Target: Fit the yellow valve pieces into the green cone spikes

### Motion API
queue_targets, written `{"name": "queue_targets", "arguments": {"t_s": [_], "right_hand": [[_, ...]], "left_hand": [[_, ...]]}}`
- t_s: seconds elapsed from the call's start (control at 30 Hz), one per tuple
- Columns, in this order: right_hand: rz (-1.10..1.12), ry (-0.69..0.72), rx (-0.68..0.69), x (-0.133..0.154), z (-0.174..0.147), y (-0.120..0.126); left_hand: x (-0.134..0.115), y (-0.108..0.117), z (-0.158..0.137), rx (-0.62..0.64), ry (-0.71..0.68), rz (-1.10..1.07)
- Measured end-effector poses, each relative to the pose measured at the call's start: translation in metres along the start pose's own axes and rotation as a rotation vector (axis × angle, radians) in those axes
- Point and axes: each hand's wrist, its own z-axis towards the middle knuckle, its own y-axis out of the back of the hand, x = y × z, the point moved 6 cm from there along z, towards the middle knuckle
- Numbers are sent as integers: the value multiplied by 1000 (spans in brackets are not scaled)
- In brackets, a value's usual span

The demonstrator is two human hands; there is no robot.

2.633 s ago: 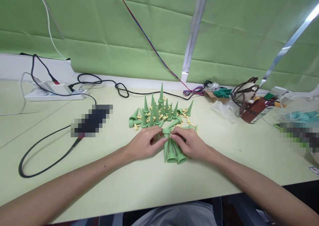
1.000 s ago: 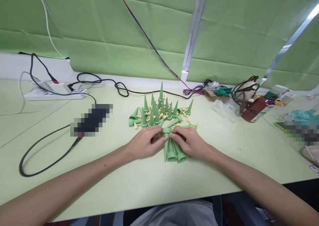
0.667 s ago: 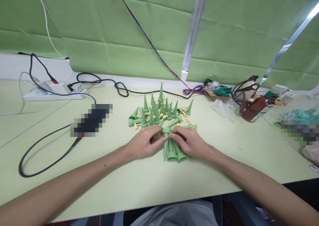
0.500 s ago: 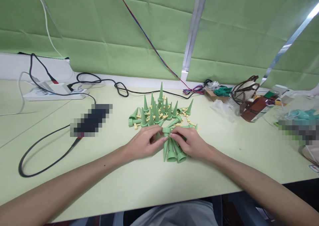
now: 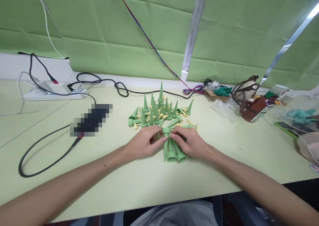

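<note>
Between my hands a green plastic watering spike (image 5: 166,133) hangs with its wide collar up and its point down. The fingers and thumb of my left hand (image 5: 143,143) are closed on it from the left. On its other side my right hand (image 5: 191,141) has thumb and fingertips pinched together against the spike's neck; anything small between them is hidden. Two more green spikes (image 5: 171,154) lie under the right hand, their open round ends facing me. Just beyond my hands is a cluster of upright and lying green spikes (image 5: 156,114), with small yellow valve pieces (image 5: 191,123) scattered among them.
To the left lies a pixelated dark device (image 5: 91,121) on a looped black cable (image 5: 21,163). A white power strip (image 5: 53,94) sits behind it. At the right are a brown bottle (image 5: 258,108), crumpled clear plastic (image 5: 225,109) and a green-edged phone-like object (image 5: 286,129).
My hands and the spike stay practically where they were. The pixelation over the green-edged object at the right is gone.
</note>
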Motion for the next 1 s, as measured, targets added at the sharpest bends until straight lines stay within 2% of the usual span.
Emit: {"name": "queue_targets", "arguments": {"t_s": [0.57, 1.0], "right_hand": [[21, 33, -38, 3, 0, 2], [27, 19, -29, 3, 0, 3]], "left_hand": [[-2, 3, -1, -66, -37, -25], [-3, 4, -2, -72, -46, -30]]}}
